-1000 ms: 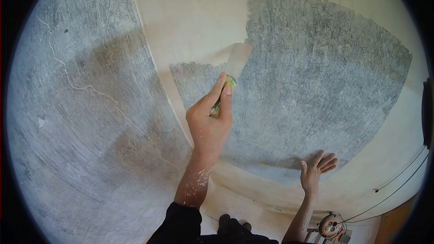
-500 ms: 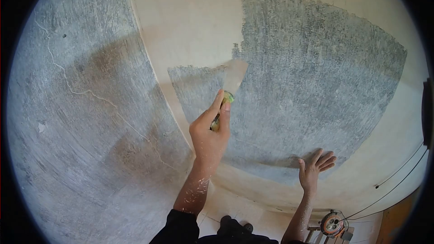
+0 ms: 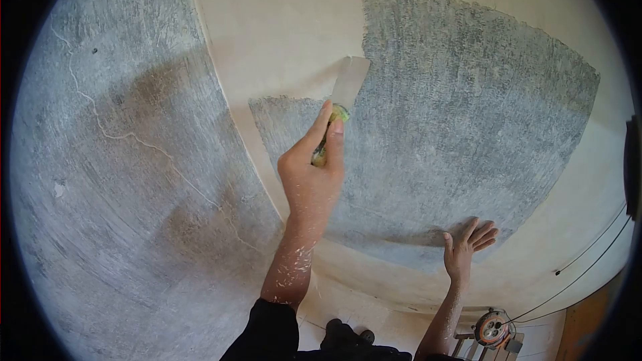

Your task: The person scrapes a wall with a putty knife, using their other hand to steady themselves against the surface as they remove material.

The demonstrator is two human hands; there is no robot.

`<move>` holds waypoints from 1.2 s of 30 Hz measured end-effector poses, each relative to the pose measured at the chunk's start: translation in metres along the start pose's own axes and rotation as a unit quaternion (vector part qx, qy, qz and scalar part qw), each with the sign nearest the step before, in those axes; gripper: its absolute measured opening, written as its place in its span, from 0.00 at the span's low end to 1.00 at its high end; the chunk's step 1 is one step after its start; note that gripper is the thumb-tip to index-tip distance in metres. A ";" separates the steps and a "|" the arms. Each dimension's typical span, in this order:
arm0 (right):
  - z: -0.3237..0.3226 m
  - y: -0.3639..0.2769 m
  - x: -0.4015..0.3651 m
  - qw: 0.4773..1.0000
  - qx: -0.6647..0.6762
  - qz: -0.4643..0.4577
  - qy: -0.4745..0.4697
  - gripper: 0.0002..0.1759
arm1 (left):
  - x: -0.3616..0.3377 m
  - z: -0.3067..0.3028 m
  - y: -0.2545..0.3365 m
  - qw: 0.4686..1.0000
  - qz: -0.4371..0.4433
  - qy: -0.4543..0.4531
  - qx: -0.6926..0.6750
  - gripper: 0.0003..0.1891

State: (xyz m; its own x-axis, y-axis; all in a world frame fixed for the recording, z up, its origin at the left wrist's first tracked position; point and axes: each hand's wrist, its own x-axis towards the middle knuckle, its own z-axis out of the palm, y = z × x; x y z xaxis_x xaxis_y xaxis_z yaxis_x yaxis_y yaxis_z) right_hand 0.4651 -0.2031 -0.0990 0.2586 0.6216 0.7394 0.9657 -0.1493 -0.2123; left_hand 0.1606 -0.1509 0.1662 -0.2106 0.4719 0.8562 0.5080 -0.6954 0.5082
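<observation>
My left hand [image 3: 311, 174] is closed around the green and dark handle of a scraper [image 3: 351, 80]. Its wide flat blade points up against the wall, with its edge where the cream coating [image 3: 287, 33] meets a bared grey patch [image 3: 455, 120]. White flakes cling to my left forearm. Lower right, my right hand [image 3: 465, 249] lies with fingers spread and palm toward the wall, near the bottom of the grey patch; nothing is in it.
To the left, past a corner line, a grey wall [image 3: 134, 180] carries a long pale crack. At lower right a cable reel [image 3: 493, 329] rests on a wooden stool [image 3: 468, 346], with cords running up the wall. My feet [image 3: 341, 334] are on the tiled floor below.
My left hand and the scraper have slid upward along the wall, and the notch of cream beside the grey patch's left edge is now bared. The right hand stays in place.
</observation>
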 end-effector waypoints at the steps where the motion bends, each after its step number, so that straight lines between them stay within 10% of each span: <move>1: -0.001 -0.001 -0.001 1.000 0.008 0.005 -0.006 0.51 | -0.001 -0.004 -0.002 1.000 -0.019 -0.012 -0.004 0.19; 17: 0.002 -0.001 -0.004 1.000 0.018 0.010 -0.005 0.53 | 0.001 0.006 -0.006 1.000 -0.005 0.000 0.012 0.18; 20: 0.004 0.001 -0.006 1.000 0.004 0.008 -0.007 0.53 | 0.011 -0.013 0.015 0.991 -0.115 -0.053 -0.042 0.19; 26: 0.000 0.002 -0.006 0.998 0.038 0.024 -0.041 0.53 | -0.015 0.006 -0.012 0.999 0.035 0.002 -0.011 0.18; 36: -0.002 0.003 -0.007 0.999 0.036 0.017 -0.037 0.52 | -0.026 0.002 -0.010 1.000 -0.005 -0.022 0.003 0.17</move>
State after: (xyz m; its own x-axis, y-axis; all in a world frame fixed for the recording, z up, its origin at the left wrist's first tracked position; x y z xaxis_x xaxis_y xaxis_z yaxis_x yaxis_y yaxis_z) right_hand 0.4661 -0.2096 -0.1034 0.2860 0.6725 0.6826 0.9518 -0.1168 -0.2837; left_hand 0.1629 -0.1548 0.1388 -0.1786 0.5033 0.8455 0.5104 -0.6873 0.5169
